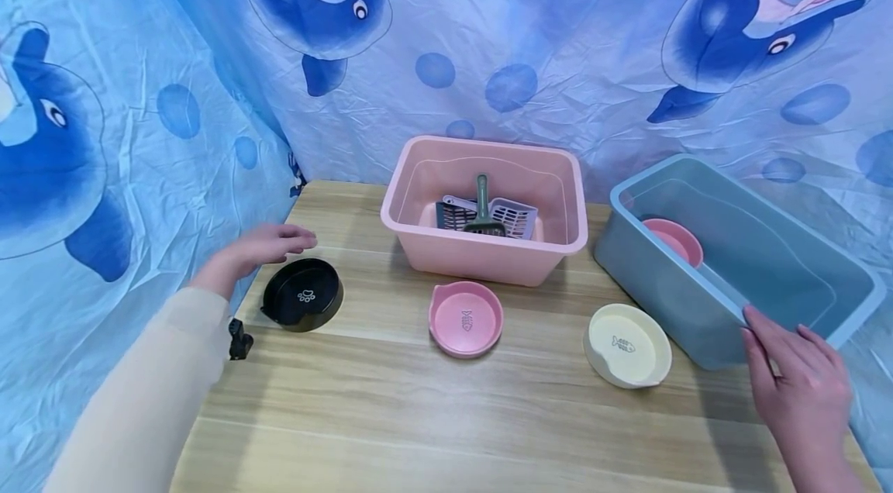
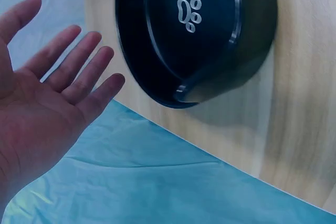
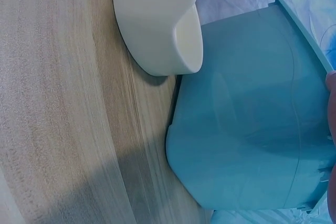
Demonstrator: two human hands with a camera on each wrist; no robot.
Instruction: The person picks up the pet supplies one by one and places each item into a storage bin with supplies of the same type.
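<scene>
My left hand [image 1: 268,246], in a light sleeve, hovers just beyond a black bowl [image 1: 303,295] with a white paw print. In the left wrist view its fingers are spread beside the bowl [image 2: 210,30], apart from it. At the right, my right hand [image 1: 802,377] grips the near rim of a blue-grey plastic bin [image 1: 670,299]. Only slivers of that hand show at the edge of the right wrist view, beside the bin wall [image 3: 247,114]. Inside the bin sits a pink bowl [image 1: 680,239]. A cream bowl [image 1: 628,346] with a fish print stands beside the bin.
Centre back, a pink bin [image 1: 484,256] contains several slotted litter scoops, one with a dark green handle [image 1: 482,194]. Before it lies a pink bowl [image 1: 466,320] with a fishbone print. A small black object [image 1: 239,339] sits at the table's left edge. Dolphin-printed sheets [image 1: 446,36] hang behind.
</scene>
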